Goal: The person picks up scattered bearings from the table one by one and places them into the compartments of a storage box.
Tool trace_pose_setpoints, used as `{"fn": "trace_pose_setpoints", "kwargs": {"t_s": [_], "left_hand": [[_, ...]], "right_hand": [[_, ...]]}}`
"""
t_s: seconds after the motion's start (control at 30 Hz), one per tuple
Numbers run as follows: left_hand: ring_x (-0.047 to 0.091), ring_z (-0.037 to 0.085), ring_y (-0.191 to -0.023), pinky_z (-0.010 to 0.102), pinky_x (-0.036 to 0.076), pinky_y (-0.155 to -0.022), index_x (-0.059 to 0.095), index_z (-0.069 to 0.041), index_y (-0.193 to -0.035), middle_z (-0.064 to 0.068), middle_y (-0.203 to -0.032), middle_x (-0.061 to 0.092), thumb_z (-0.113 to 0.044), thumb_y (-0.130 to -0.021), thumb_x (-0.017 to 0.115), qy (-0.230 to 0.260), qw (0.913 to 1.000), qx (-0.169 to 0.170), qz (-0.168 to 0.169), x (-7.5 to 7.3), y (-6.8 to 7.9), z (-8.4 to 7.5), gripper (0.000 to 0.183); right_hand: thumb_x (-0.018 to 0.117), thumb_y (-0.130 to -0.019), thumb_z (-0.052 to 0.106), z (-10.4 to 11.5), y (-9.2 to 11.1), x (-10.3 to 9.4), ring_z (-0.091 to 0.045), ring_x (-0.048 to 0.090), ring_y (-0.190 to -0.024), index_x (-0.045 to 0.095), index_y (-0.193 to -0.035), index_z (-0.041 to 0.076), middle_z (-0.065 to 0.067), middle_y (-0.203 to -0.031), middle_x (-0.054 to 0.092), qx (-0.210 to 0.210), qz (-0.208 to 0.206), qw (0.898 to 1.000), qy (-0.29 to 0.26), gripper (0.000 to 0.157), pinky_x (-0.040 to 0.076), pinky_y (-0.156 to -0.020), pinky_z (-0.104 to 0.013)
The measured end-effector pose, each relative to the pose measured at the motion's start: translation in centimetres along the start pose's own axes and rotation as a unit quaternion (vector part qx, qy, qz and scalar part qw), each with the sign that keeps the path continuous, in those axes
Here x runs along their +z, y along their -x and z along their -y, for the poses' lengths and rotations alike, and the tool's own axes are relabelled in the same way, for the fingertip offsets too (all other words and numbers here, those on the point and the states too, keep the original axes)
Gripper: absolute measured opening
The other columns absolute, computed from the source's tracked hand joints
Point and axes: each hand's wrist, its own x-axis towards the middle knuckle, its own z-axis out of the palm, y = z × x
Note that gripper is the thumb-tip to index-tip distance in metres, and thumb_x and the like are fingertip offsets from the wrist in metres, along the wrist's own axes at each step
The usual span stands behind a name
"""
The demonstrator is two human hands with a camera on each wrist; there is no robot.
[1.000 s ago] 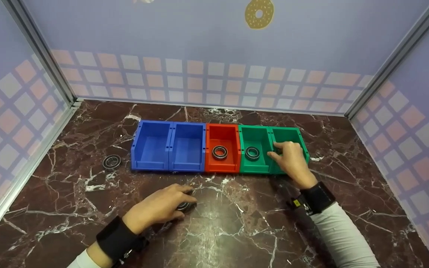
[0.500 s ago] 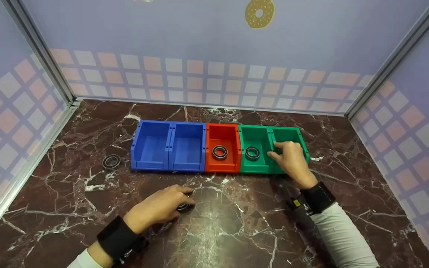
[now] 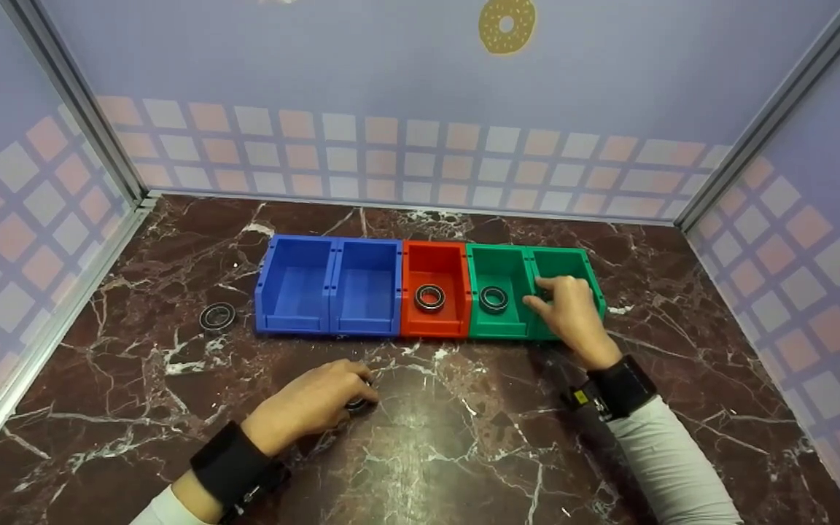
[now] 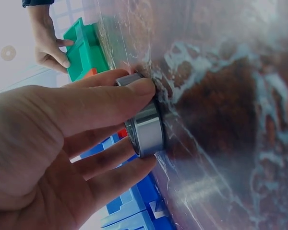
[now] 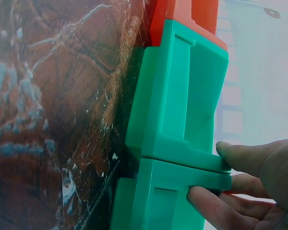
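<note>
My left hand (image 3: pixel 314 405) pinches a ball bearing (image 4: pixel 149 129) between thumb and fingers, low over the tabletop in front of the bins. In the left wrist view the bearing stands on its rim at or close to the surface; whether it touches cannot be told. At the right end of the bin row, my right hand (image 3: pixel 572 313) grips the walls between the left green bin (image 5: pixel 182 100) and the right green bin (image 5: pixel 168 201), thumb on one side, fingers on the other. One bearing (image 3: pixel 494 300) lies in the left green bin, another bearing (image 3: pixel 430 298) in the red bin (image 3: pixel 437 261).
Two blue bins (image 3: pixel 296 323) form the row's left end. Left of them a loose bearing (image 3: pixel 217 317) lies on the dark marbled table (image 3: pixel 449 452). Panel walls (image 3: pixel 420 87) enclose the back and both sides.
My left hand's fingers have drawn in a little around the bearing, which has shifted slightly left. The right hand stays in place on the green bins.
</note>
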Motion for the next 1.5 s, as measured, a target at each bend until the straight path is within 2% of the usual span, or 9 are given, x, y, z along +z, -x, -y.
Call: {"fn": "trace_pose_setpoints", "kwargs": {"t_s": [0.13, 0.23, 0.37, 0.6, 0.8, 1.03, 1.23, 1.37, 1.5], "left_hand": [[0.065, 0.026, -0.102, 0.040, 0.054, -0.091, 0.077, -0.021, -0.108, 0.006, -0.115, 0.069, 0.006, -0.070, 0.078, 0.000, 1.0000, 0.000, 0.002, 0.0, -0.1, 0.1, 0.047], [0.066, 0.025, -0.099, 0.038, 0.055, -0.089, 0.078, -0.020, -0.105, 0.006, -0.111, 0.069, 0.005, -0.069, 0.079, -0.002, 0.9999, 0.010, -0.002, -0.1, -0.2, 0.2, 0.044], [0.066, 0.023, -0.096, 0.036, 0.055, -0.088, 0.078, -0.019, -0.102, 0.005, -0.107, 0.070, 0.006, -0.068, 0.080, -0.002, 0.9996, 0.026, -0.007, -0.2, -0.3, 0.3, 0.043], [0.065, 0.025, -0.096, 0.038, 0.054, -0.087, 0.078, -0.020, -0.099, 0.003, -0.107, 0.069, 0.007, -0.067, 0.078, -0.004, 0.9999, 0.004, 0.009, -0.5, -0.5, 0.2, 0.042], [0.066, 0.025, -0.096, 0.038, 0.055, -0.088, 0.078, -0.019, -0.099, 0.004, -0.106, 0.070, 0.007, -0.067, 0.078, 0.001, 0.9998, 0.009, 0.016, -0.7, -0.7, 0.3, 0.042], [0.066, 0.022, -0.091, 0.035, 0.056, -0.085, 0.078, -0.018, -0.095, 0.002, -0.099, 0.070, 0.006, -0.068, 0.078, 0.005, 0.9997, 0.020, 0.014, -0.9, -0.7, 0.3, 0.037], [0.064, 0.020, -0.085, 0.033, 0.055, -0.080, 0.078, -0.018, -0.093, 0.001, -0.091, 0.068, 0.006, -0.067, 0.078, 0.004, 0.9996, 0.024, 0.012, -1.2, -0.7, 0.2, 0.035], [0.064, 0.020, -0.085, 0.033, 0.055, -0.080, 0.078, -0.018, -0.092, 0.001, -0.091, 0.068, 0.007, -0.066, 0.077, 0.007, 0.9996, 0.023, 0.013, -1.5, -0.8, 0.1, 0.036], [0.063, 0.019, -0.083, 0.032, 0.054, -0.078, 0.078, -0.018, -0.089, 0.001, -0.089, 0.067, 0.006, -0.067, 0.077, 0.009, 0.9994, 0.031, 0.013, -1.8, -0.9, 0.0, 0.033]], "right_hand": [[0.077, -0.086, 0.019, 0.1, -0.1, -0.1, -0.040, 0.070, -0.093, 0.066, -0.120, -0.006, -0.028, -0.116, 0.067, 0.002, 0.001, 1.000, 0.000, 0.044, 0.055, -0.083, -0.052], [0.076, -0.087, 0.019, 0.1, -0.1, -0.1, -0.036, 0.070, -0.078, 0.065, -0.121, -0.006, -0.028, -0.116, 0.067, 0.007, 0.010, 1.000, 0.000, 0.044, 0.057, -0.073, -0.046], [0.076, -0.088, 0.021, 0.1, 0.0, -0.1, -0.024, 0.056, -0.049, 0.065, -0.122, -0.005, -0.028, -0.115, 0.067, 0.011, 0.016, 1.000, 0.002, 0.044, 0.043, -0.060, -0.032], [0.075, -0.088, 0.020, 0.1, -0.1, -0.1, -0.014, 0.035, -0.039, 0.065, -0.122, -0.005, -0.029, -0.102, 0.071, 0.012, 0.015, 1.000, -0.003, 0.043, 0.026, -0.050, -0.027], [0.076, -0.087, 0.019, 0.1, -0.1, -0.2, -0.016, 0.045, -0.041, 0.066, -0.121, -0.005, -0.029, -0.116, 0.066, 0.012, 0.012, 1.000, -0.002, 0.043, 0.035, -0.054, -0.027], [0.076, -0.087, 0.019, 0.2, -0.1, -0.3, -0.014, 0.038, -0.038, 0.065, -0.122, -0.005, -0.029, -0.117, 0.066, 0.016, 0.021, 1.000, -0.001, 0.043, 0.034, -0.055, -0.028], [0.076, -0.087, 0.019, 0.1, -0.2, -0.2, -0.028, 0.059, -0.052, 0.065, -0.121, -0.005, -0.029, -0.117, 0.065, 0.015, 0.017, 1.000, 0.001, 0.043, 0.049, -0.066, -0.038], [0.076, -0.087, 0.020, 0.1, -0.2, -0.2, -0.030, 0.060, -0.055, 0.066, -0.121, -0.005, -0.029, -0.117, 0.066, 0.018, 0.017, 1.000, -0.001, 0.043, 0.049, -0.067, -0.037], [0.075, -0.089, 0.020, 0.2, -0.1, -0.1, -0.017, 0.038, -0.038, 0.065, -0.123, -0.004, -0.023, -0.080, 0.070, 0.020, 0.024, 1.000, 0.003, 0.043, 0.031, -0.051, -0.027]]}}
